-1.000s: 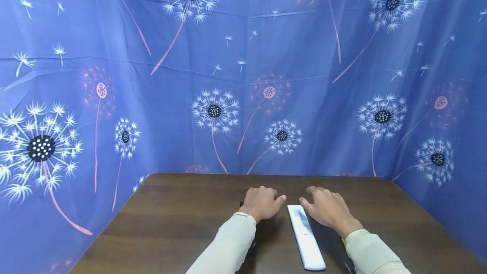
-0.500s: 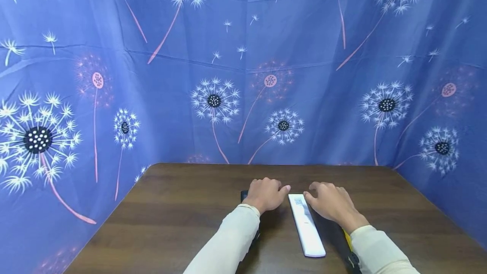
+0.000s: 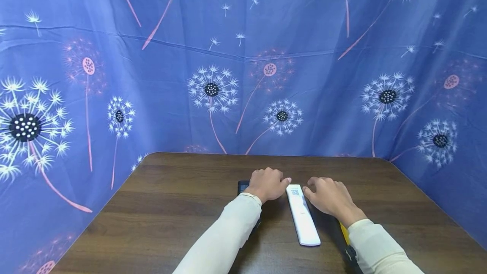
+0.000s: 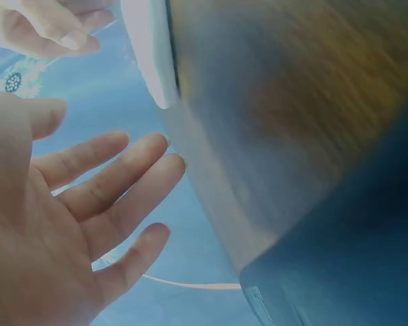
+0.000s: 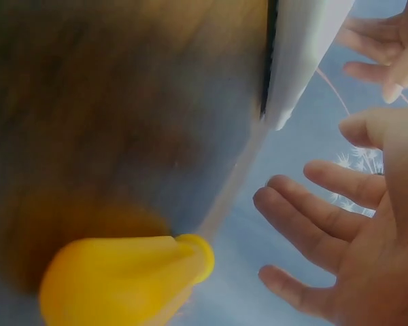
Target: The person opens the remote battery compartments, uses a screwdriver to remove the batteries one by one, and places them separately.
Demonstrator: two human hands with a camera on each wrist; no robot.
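Note:
A long white box (image 3: pixel 302 215) with a QR code at its far end lies on the wooden table between the two hands. Left of it, my left hand (image 3: pixel 267 184) hovers palm down, thumb tip close to the box's far corner and fingers loosely bent. My right hand (image 3: pixel 329 197) is held on the other side, its thumb near the box's right edge. Both wrist views show relaxed, spread fingers holding nothing. Partly hidden under the left wrist lies a dark object (image 4: pixel 340 238). Beneath the right wrist is a yellow object (image 5: pixel 115 278), rounded and narrowing to a ringed end.
The brown wooden table (image 3: pixel 163 223) spreads out on both sides of the arms. Behind and beside it hangs a blue curtain (image 3: pixel 160 96) printed with dandelions. A black strap (image 3: pixel 351 252) shows at the right wrist.
The head view has tipped downward, so table and hands sit higher in it. More of the dark object shows beside the left wrist. Both hands keep nearly the same places around the white box.

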